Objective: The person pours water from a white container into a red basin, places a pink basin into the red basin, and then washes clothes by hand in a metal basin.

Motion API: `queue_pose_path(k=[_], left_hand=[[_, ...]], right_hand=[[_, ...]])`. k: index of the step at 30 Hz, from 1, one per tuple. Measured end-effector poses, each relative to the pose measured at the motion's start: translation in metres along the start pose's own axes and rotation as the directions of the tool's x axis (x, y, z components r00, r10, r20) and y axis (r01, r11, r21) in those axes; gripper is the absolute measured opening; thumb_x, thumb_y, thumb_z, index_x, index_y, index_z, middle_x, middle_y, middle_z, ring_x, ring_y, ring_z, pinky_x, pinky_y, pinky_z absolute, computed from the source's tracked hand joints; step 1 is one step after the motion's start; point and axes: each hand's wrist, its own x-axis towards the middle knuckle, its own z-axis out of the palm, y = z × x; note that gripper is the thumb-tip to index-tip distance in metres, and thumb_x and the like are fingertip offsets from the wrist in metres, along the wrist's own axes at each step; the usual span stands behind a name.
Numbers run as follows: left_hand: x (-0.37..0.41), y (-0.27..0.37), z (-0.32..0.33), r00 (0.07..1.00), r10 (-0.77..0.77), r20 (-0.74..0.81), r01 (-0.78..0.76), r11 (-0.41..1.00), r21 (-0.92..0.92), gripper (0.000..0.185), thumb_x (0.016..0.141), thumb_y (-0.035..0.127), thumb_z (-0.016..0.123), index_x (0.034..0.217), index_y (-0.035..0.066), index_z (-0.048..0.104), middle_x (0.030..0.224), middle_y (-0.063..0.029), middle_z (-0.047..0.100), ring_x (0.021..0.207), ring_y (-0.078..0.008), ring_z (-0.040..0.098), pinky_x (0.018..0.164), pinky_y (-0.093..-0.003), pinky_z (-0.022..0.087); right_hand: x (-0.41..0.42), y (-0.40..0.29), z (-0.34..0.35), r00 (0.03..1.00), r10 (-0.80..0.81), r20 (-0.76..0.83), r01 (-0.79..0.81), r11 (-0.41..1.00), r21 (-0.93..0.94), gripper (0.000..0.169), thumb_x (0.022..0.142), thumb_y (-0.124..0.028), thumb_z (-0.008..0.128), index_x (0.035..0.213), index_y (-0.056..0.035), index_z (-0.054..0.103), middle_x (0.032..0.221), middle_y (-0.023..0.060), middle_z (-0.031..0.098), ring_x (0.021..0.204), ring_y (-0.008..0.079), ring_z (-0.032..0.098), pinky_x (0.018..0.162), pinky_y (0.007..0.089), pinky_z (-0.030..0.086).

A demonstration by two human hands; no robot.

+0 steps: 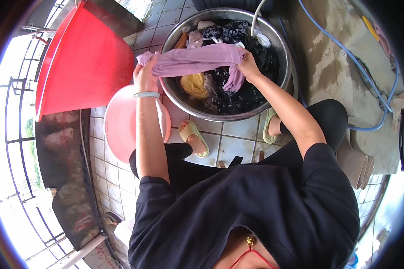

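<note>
A pink-mauve cloth garment [198, 60] is stretched between my two hands above a round stainless steel basin [202, 114]. My left hand [145, 75] grips one end, just past the basin's left rim. At the other end my right hand [248, 67] holds it bunched, and a loose part hangs down over the basin. Inside the basin, dark water [242, 104] surrounds several garments. Among them are a yellow cloth [193, 85], a dark checked cloth [225, 31] and a white cloth [262, 40]. The held garment hides part of the contents.
A pale hose [255, 20] dips into the basin. A pink tub [121, 124] stands on the tiles under my left forearm, and a large red tub [87, 64] is beyond it. Blue hose [351, 57] lies along the right side. My slippered feet flank the basin's near side.
</note>
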Motion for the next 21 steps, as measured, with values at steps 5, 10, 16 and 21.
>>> queue_pose_path(k=[5, 10, 16, 21], left_hand=[[-0.004, -0.130, -0.056, 0.811, -0.470, -0.348, 0.484, 0.874, -0.053, 0.059, 0.079, 0.033, 0.064, 0.127, 0.010, 0.038, 0.124, -0.0129, 0.048, 0.112, -0.0347, 0.048, 0.091, -0.0595, 0.034], [-0.066, -0.244, 0.003, 0.647, -0.639, 0.417, 0.674, 0.223, -0.704, 0.079, 0.076, 0.070, 0.041, 0.129, 0.012, 0.036, 0.133, -0.0152, 0.040, 0.119, -0.0402, 0.039, 0.096, -0.0634, 0.027], [-0.092, -0.314, -0.007, 0.666, -0.213, 0.715, 0.746, 0.207, -0.633, 0.095, 0.077, 0.075, 0.032, 0.104, -0.014, 0.051, 0.110, -0.0244, 0.057, 0.103, -0.0367, 0.055, 0.097, -0.0443, 0.039], [-0.075, -0.318, -0.008, 0.822, -0.140, 0.553, 0.564, 0.337, -0.754, 0.056, 0.086, 0.057, 0.042, 0.080, 0.003, 0.055, 0.079, -0.0104, 0.061, 0.080, -0.0281, 0.059, 0.079, -0.0421, 0.048]], right_hand=[[-0.009, -0.056, 0.041, 0.972, -0.132, 0.193, 0.184, 0.941, -0.285, 0.042, 0.065, 0.005, 0.055, 0.105, -0.0007, 0.048, 0.090, 0.0043, 0.056, 0.084, 0.0111, 0.052, 0.072, 0.0229, 0.043], [-0.059, -0.071, 0.067, 0.898, -0.027, 0.438, 0.301, 0.766, -0.569, 0.040, 0.063, 0.005, 0.052, 0.102, -0.0020, 0.050, 0.096, 0.0063, 0.055, 0.092, 0.0144, 0.052, 0.083, 0.0275, 0.042], [-0.126, -0.108, 0.062, 0.782, 0.189, 0.593, 0.361, 0.638, -0.680, 0.044, 0.059, 0.005, 0.055, 0.102, -0.0024, 0.052, 0.099, 0.0117, 0.055, 0.095, 0.0246, 0.054, 0.087, 0.0312, 0.041], [-0.097, -0.129, 0.056, 0.855, 0.294, 0.428, 0.002, 0.823, -0.568, 0.040, 0.062, 0.003, 0.055, 0.102, -0.0020, 0.052, 0.095, 0.0029, 0.058, 0.087, 0.0141, 0.056, 0.080, 0.0258, 0.043]])
